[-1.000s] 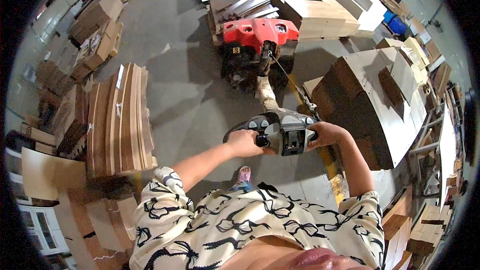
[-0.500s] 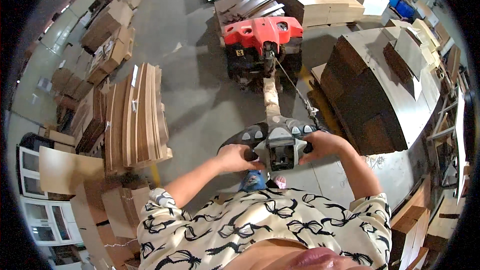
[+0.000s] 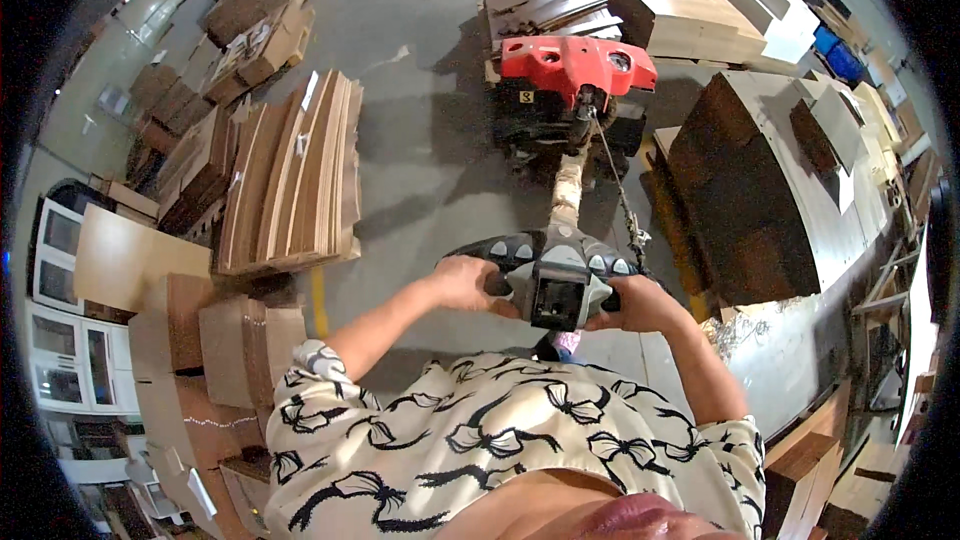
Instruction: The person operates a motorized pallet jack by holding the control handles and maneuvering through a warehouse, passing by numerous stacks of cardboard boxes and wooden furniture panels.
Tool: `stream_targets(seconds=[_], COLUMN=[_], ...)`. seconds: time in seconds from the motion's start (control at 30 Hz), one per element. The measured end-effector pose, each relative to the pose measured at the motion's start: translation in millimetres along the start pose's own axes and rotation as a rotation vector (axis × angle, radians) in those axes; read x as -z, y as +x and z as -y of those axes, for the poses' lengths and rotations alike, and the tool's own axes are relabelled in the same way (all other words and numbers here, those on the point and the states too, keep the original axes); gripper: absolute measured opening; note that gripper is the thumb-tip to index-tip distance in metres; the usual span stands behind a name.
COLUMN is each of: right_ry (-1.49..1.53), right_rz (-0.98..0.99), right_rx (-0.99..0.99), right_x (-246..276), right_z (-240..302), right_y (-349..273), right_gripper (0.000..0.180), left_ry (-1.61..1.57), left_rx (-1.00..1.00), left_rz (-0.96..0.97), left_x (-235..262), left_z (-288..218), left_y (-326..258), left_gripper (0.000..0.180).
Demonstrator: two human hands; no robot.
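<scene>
Both of my hands grip the grey-and-black control handle [image 3: 556,275] of an electric pallet truck in front of my chest. My left hand [image 3: 468,283] is wrapped round its left grip, and my right hand [image 3: 640,304] round the right one. From the handle a tiller shaft [image 3: 567,185], wrapped in pale tape, runs forward to the truck's red cover [image 3: 575,68]. A dark cable [image 3: 622,185] hangs along the shaft's right side. Just beyond the cover lies a load of long dark and light strips [image 3: 560,12]; the forks are hidden.
Tall upright boards [image 3: 290,180] stand on the left, with cardboard stacks [image 3: 255,50] farther off. A large panelled box [image 3: 755,180] stands close to the truck's right. Beyond it is a wooden cabinet [image 3: 660,10]. Grey floor [image 3: 400,120] runs between the rows.
The red truck body has swung to the right in view while my hands keep hold of the handle. The boards on the left have shifted up and rightward in the picture.
</scene>
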State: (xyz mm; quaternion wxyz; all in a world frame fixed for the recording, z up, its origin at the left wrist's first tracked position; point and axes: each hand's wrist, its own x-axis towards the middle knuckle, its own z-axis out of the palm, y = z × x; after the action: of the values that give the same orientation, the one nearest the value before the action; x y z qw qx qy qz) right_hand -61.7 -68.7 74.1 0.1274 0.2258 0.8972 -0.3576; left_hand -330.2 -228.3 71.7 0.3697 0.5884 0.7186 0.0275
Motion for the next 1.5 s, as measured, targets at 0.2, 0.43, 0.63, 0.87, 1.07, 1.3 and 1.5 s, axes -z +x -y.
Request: stream_targets(seconds=[0.2, 0.43, 0.63, 0.87, 1.07, 1.3, 1.5], right_ry=[0.061, 0.183, 0.066, -0.080, -0.057, -0.157, -0.128], right_rz=[-0.075, -0.090, -0.087, -0.111, -0.244, -0.201, -0.192], right_rx=[-0.014, -0.032, -0.048, -0.029, 0.147, 0.017, 0.002], right_x=[-7, -31, -59, -30, -11, -9, 0], right_z=[13, 38, 56, 78, 43, 34, 34], right_y=[18, 33, 47, 30, 34, 38, 30], right_gripper=[0.051, 0.045, 0.055, 0.056, 0.050, 0.057, 0.056], left_ry=[-0.010, 0.034, 0.009, -0.006, -0.037, -0.044, 0.024], left_rx=[-0.073, -0.106, -0.174, -0.043, 0.039, -0.012, -0.014], left_rz=[-0.077, -0.098, -0.160, -0.035, 0.046, -0.027, -0.064], left_x=[20, 9, -9, 14, 28, 21, 33], left_z=[17, 52, 94, 66, 45, 51, 29], left_y=[8, 2, -11, -25, -6, 12, 0], left_gripper=[0.066, 0.067, 0.066, 0.061, 0.071, 0.070, 0.073])
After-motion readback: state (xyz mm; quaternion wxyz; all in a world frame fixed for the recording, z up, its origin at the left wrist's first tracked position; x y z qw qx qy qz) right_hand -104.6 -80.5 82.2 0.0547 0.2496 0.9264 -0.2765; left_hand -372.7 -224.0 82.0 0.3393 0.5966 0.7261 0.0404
